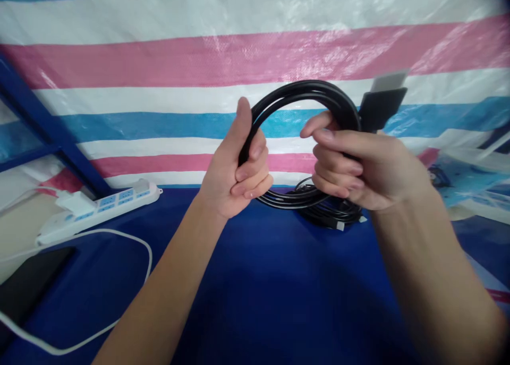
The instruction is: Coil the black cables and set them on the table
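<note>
A black cable [306, 90] wound into a round coil is held up in the air between my two hands. My left hand [241, 166] wraps its fingers round the coil's left side, thumb pointing up. On the right side of the loop, my right hand [350, 160] is closed round the cable. A wide black connector [382, 107] with a pale cap or tip sticks up behind the right hand. Lower down, partly hidden behind the coil and right hand, several more coiled black cables [334, 213] lie on the blue table [274, 280].
A white power strip [115, 205] with a plugged-in charger [75, 202] lies at the left. Near it are a white cord [149, 253] and a flat black device [35, 280]. Blue frame bars [48, 126] stand at the left; a striped plastic sheet [159, 62] hangs behind.
</note>
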The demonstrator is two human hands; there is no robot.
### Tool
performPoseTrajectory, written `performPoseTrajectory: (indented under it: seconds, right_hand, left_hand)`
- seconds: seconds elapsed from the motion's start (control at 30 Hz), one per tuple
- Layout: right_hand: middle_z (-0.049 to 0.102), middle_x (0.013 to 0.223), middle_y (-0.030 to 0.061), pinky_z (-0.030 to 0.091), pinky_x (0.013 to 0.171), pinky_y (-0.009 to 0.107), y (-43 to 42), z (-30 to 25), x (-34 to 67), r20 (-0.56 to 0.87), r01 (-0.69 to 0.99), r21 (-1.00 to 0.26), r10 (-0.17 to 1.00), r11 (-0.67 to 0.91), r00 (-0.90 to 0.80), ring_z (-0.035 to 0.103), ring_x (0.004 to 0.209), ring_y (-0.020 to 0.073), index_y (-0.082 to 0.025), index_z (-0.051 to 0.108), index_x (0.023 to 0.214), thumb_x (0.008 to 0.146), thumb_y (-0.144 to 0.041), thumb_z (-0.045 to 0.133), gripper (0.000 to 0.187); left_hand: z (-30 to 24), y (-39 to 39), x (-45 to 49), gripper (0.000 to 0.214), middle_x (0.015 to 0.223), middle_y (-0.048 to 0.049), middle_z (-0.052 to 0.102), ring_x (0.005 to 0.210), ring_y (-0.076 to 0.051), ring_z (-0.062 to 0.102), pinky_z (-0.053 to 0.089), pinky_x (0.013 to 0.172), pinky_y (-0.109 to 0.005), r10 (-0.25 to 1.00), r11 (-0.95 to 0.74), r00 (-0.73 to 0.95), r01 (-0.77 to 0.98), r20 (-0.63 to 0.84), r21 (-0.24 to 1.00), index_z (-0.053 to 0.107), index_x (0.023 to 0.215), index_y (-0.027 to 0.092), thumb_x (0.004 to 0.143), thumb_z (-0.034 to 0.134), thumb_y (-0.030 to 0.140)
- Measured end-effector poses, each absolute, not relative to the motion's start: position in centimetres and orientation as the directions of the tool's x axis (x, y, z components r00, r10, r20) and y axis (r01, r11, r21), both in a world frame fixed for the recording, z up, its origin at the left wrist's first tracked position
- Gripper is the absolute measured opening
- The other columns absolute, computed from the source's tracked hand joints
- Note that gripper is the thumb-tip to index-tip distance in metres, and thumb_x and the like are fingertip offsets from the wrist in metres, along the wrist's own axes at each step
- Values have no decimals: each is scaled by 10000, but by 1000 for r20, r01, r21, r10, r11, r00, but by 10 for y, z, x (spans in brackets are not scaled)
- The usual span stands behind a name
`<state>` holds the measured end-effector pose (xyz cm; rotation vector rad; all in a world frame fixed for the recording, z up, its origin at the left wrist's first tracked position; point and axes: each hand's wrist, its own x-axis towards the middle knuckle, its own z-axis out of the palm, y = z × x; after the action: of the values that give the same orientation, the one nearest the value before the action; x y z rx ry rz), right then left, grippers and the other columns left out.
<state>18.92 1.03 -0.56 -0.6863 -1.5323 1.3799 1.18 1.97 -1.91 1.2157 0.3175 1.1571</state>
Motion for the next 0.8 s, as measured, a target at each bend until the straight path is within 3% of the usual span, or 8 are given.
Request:
performPoseTrajectory:
  seconds: [0.1, 0.13, 0.23, 0.37, 0.5, 0.6, 0.7, 0.8]
  right_hand:
    - [313, 375, -90, 243, 290, 144, 12, -7, 191, 252, 68, -952, 890, 298, -381, 241, 301, 42, -180, 592, 781, 798, -179, 602, 19]
    - [354, 376, -72, 253, 288, 149, 12, -8, 190, 240, 173, -927, 879, 334, -412, 300, 302, 49, -167, 567, 692, 783, -176, 615, 103]
    - [432, 414, -40, 294, 303, 150, 12, -9, 186, 212, 388, -812, 839, 436, -500, 395, 337, 60, -160, 505, 585, 776, -167, 588, 208]
    - [428, 443, -56, 366, 356, 172, 13, -11, 179, 361, 268, -837, 850, 477, -384, 407, 377, 70, -163, 537, 652, 754, -144, 600, 122]
    - [368, 430, -74, 291, 318, 186, 16, -16, 175, 462, 81, -873, 869, 481, -180, 313, 345, 55, -167, 543, 648, 751, -181, 664, 159]
    - [358, 426, -70, 255, 313, 184, 20, -20, 174, 456, 134, -875, 885, 466, -96, 297, 346, 52, -168, 529, 616, 765, -158, 654, 194]
    - [380, 406, -55, 241, 314, 186, 27, -20, 184, 381, 187, -908, 925, 375, -7, 327, 338, 53, -153, 525, 567, 739, -130, 688, 238]
    - [305, 398, -90, 180, 319, 174, 36, -17, 217, 262, 98, -962, 962, 255, 72, 244, 316, 36, -146, 617, 746, 781, -80, 624, 74]
  left_hand:
    - [-17, 17, 8, 328, 390, 95, 271, 283, -16, 279, 279, 333, -153, 833, -201, 464, -254, 302, 946, 523, 620, 170, 874, 556, 373]
    - [-17, 16, 7, 218, 420, 95, 299, 311, -8, 294, 270, 348, -144, 834, -222, 484, -145, 265, 964, 567, 675, 160, 823, 634, 305]
    - [-15, 11, 7, 122, 483, 90, 293, 368, 22, 254, 164, 377, -116, 847, -265, 492, 59, 203, 962, 595, 713, 130, 754, 680, 207]
    - [-11, 9, 8, 127, 467, 98, 215, 373, 21, 187, 122, 393, -120, 871, -302, 412, 20, 268, 953, 564, 676, 143, 775, 615, 205]
    - [-11, 10, 9, 279, 437, 102, 164, 343, -9, 138, 154, 341, -156, 880, -286, 363, -110, 306, 952, 408, 583, 196, 788, 594, 231]
    - [-17, 13, 13, 244, 458, 95, 178, 354, -24, 154, 170, 346, -174, 883, -277, 375, -67, 282, 958, 431, 626, 202, 792, 602, 256]
    - [-27, 19, 17, 186, 503, 66, 345, 423, -55, 357, 311, 425, -193, 892, -352, 334, 88, 305, 932, 516, 723, 202, 813, 589, 347]
    - [-37, 28, 19, 238, 854, -5, 618, 793, -149, 589, 447, 656, -255, 888, -456, 225, 323, 401, 829, 587, 911, 231, 797, 602, 439]
